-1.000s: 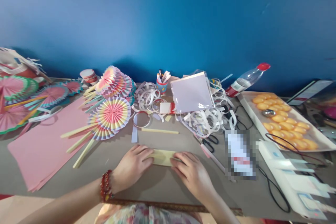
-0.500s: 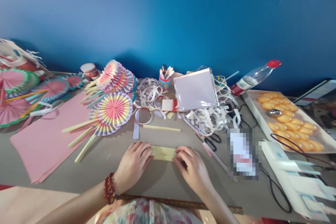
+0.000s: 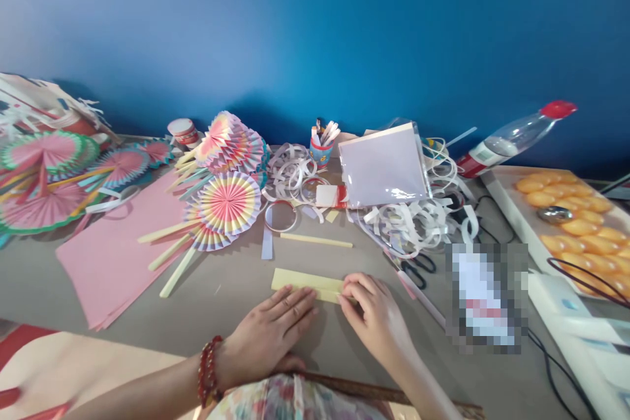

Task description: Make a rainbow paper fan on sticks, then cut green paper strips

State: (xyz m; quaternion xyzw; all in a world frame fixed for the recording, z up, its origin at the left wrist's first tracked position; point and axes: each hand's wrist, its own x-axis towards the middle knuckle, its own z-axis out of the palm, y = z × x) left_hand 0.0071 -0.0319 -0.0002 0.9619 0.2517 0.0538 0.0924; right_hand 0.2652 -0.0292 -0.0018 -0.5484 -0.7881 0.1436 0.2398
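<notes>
A pale yellow strip of paper (image 3: 308,283) lies on the grey table in front of me, with a crease running along its length. My left hand (image 3: 275,328), with a red bead bracelet at the wrist, lies with fingers stretched flat on the strip's lower edge. At the strip's right end, my right hand (image 3: 374,312) is closed, thumb and fingertips pinching the paper. Just beyond the strip lies a thin rolled yellow paper stick (image 3: 317,240). A roll of clear tape (image 3: 281,216) rests behind that stick.
Pleated paper fans (image 3: 229,203) with yellow handles lie left, partly over pink paper sheets (image 3: 113,256). Curled white paper strips (image 3: 413,223), scissors (image 3: 418,270) and a plastic bottle (image 3: 512,138) are to the right. A tray (image 3: 502,210) of orange pieces stands at far right.
My left hand has gone from gripping the strip's left end to lying flat along its lower edge. The right hand stays at the right end. The view has shifted slightly right.
</notes>
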